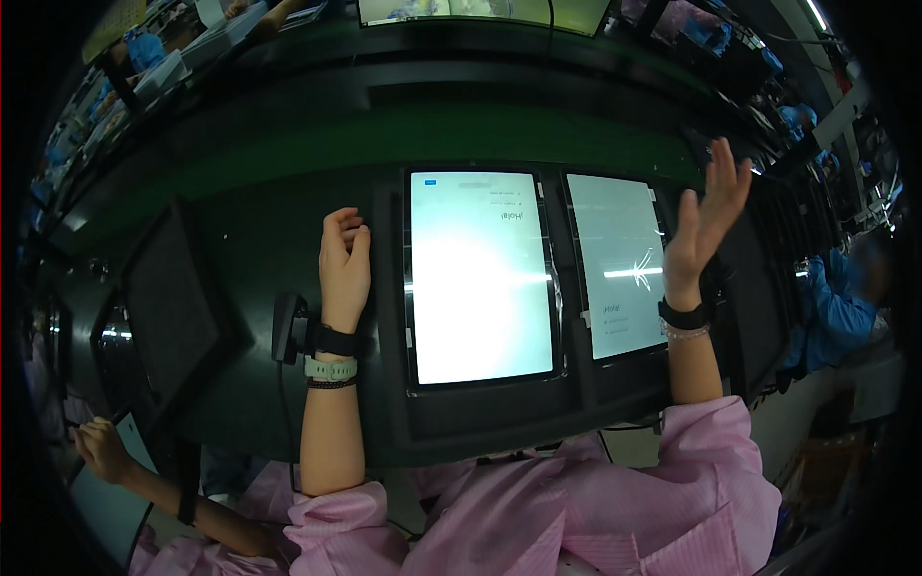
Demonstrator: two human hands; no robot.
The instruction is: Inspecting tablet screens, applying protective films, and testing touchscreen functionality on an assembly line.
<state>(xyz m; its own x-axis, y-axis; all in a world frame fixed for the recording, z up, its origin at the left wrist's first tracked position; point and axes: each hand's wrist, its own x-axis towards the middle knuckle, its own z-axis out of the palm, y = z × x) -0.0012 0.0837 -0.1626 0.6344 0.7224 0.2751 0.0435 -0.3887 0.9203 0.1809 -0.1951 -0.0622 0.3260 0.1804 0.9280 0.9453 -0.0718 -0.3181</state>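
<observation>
Two tablets lie side by side on dark trays in front of me. The left tablet [483, 298] has a bright white lit screen with a few lines of upside-down text at its top. The right tablet [619, 269] shows a dimmer pale screen with light reflections and small text near its lower end. Beside the left tablet, my left hand [344, 269] hovers with its fingers loosely curled in and nothing visible in them. My right hand [709, 226] is raised past the right tablet's far right edge, fingers stretched out and holding nothing.
A small black device on a cable [288, 328] stands by my left wrist. Further left leans a dark tray [178, 307]. At the lower left, another person's hand [104, 449] is over a tablet [106, 509]. A monitor [480, 10] stands at the back; blue-clothed people are at right.
</observation>
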